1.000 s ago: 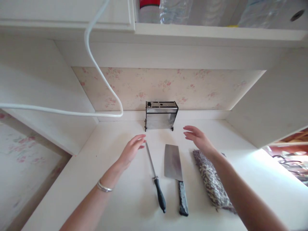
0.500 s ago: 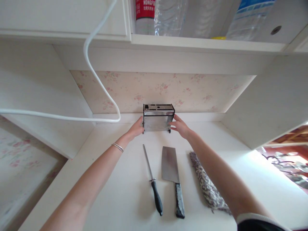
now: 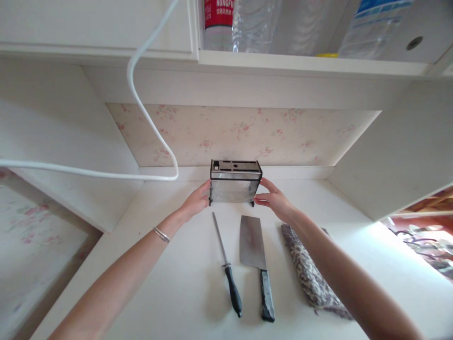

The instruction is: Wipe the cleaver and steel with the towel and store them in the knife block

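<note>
A silver knife holder (image 3: 233, 190) with black edges and slots in its top stands upright near the back of the white tabletop. My left hand (image 3: 197, 200) grips its left side, and my right hand (image 3: 278, 200) holds the right side with fingers bent around the edge. Closer to me lie a honing steel (image 3: 231, 290) with a black handle and a cleaver (image 3: 253, 243), both with handles toward me. To the right, partly under my right forearm, is a grey-and-white knitted cloth (image 3: 307, 274).
A white cable (image 3: 152, 127) hangs in the upper left. Overhead, a shelf (image 3: 300, 63) bears several plastic bottles (image 3: 253, 23). White side panels (image 3: 375, 146) flank the tabletop (image 3: 173, 293), with a flowered wall (image 3: 240, 137) behind.
The knife holder has come toward me, away from the back wall, with both hands still on its sides. The honing steel, cleaver and cloth lie as before; the view has shifted slightly.
</note>
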`<state>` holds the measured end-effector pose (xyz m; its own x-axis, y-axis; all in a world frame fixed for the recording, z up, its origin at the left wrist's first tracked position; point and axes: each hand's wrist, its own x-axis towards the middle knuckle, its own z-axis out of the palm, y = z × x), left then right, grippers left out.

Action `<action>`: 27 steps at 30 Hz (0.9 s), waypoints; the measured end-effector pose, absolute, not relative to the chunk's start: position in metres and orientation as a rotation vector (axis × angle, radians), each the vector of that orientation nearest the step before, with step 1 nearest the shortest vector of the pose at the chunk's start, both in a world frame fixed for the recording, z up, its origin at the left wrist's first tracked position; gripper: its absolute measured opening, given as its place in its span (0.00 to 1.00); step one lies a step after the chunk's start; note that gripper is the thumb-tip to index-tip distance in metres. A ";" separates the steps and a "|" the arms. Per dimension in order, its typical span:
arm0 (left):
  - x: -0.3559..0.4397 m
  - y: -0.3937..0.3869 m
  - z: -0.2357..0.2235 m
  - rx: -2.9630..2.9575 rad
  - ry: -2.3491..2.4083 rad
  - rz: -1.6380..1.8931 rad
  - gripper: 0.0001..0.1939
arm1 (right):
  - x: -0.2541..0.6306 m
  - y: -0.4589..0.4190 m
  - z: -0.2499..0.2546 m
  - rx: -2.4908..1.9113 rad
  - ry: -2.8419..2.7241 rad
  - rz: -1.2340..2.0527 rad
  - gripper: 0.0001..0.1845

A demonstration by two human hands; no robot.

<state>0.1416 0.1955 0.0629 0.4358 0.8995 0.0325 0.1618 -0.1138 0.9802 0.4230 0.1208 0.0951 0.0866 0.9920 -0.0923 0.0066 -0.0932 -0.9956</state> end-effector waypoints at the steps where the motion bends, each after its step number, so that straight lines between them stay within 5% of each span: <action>1: 0.137 0.191 0.062 1.586 0.952 0.818 0.51 | 0.423 0.115 0.094 -1.331 -1.106 1.213 0.34; 13: 0.121 0.160 0.059 1.659 1.008 0.846 0.46 | 0.422 0.089 0.087 -1.466 -1.178 1.171 0.41; 19: 0.099 0.132 0.030 1.485 1.218 0.906 0.29 | 0.430 0.018 0.067 -1.728 -1.763 1.090 0.19; 27: 0.102 0.067 -0.017 1.231 1.216 0.796 0.13 | 0.394 -0.069 0.039 -1.896 -2.155 1.148 0.18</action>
<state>0.1024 0.0668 -0.0175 0.2270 0.9427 -0.2444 0.1528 0.2133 0.9650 0.3942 -0.0692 0.0393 -0.2472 0.8730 -0.4205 0.8359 -0.0274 -0.5482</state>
